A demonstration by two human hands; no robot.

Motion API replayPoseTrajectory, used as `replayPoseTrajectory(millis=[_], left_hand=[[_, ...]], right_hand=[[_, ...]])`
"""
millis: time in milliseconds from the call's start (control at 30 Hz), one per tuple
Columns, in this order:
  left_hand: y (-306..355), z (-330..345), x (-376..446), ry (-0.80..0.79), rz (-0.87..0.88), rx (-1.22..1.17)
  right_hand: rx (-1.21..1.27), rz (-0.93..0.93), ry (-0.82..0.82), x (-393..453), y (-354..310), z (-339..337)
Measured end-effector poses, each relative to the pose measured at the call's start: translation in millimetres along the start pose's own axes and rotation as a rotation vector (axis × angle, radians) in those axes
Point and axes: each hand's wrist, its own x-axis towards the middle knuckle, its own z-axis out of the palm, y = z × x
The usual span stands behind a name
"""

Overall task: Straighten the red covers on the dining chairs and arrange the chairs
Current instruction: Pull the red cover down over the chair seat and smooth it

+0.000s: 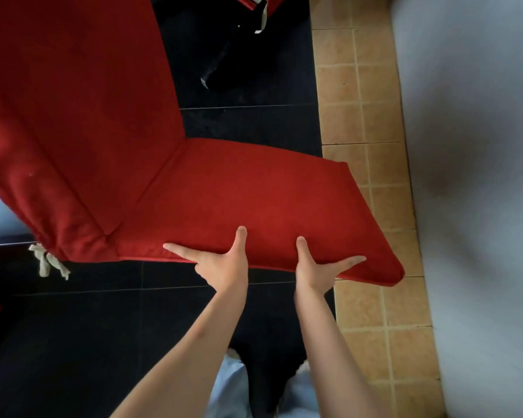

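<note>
Head view: both hands pinch the near front edge of the red seat cover (242, 203), left hand (221, 267) beside right hand (317, 270). The cover's long axis runs away up the chair back, so 2 hands can tug it toward the person.

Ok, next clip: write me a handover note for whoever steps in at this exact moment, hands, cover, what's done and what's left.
Left hand and right hand: both grip the near edge of the red cover's seat pad, thumbs on top, other fingers hidden underneath.
Cover: seat pad points toward the tan tiled strip; back pad rises to the left; a beige tie hangs at the fold.
Done: cannot tell; the pad looks smooth.
Left: seat the pad squarely, check the tie, then arrange the chairs. Another red cover shows at the top edge.
</note>
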Motion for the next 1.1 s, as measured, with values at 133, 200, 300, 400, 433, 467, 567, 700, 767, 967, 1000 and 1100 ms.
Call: replayPoseTrajectory(millis=[133, 200, 300, 400, 433, 467, 567, 700, 767, 967, 1000, 1100], left_hand=[[32, 2, 4, -0.050, 0.058, -0.010], [50, 6, 6, -0.067, 0.074, -0.010], [81, 13, 8, -0.059, 0.072, -0.005], [105, 20, 8, -0.062, 0.043, 0.036], [112, 21, 8, -0.054, 0.042, 0.053], [118, 23, 9, -0.049, 0.036, 0.065], [129, 27, 10, -0.042, 0.007, 0.076], [143, 32, 14, -0.038, 0.007, 0.085], [151, 35, 16, -0.040, 0.003, 0.105], [182, 49, 18, -0.023, -0.046, 0.117], [186, 51, 20, -0.024, -0.053, 0.122], [197, 57, 24, -0.023, -0.061, 0.131]], right_hand=[[-0.023, -0.014, -0.072, 0, -33, 6], [-0.040, -0.025, -0.067, -2, -51, 14], [-0.057, -0.002, -0.045, -8, -83, 27], [-0.096, 0.050, -0.029, -11, -109, 36], [-0.100, 0.057, -0.030, -13, -116, 40], [-0.101, 0.067, -0.029, -14, -122, 43], [-0.120, 0.095, -0.011, -13, -132, 49], [-0.148, 0.098, -0.001, -12, -146, 57], [-0.167, 0.116, 0.000, -12, -156, 62], [-0.195, 0.150, 0.020, -12, -186, 79], [-0.191, 0.156, 0.025, -11, -191, 82], [-0.206, 0.173, 0.033, -10, -202, 91]])
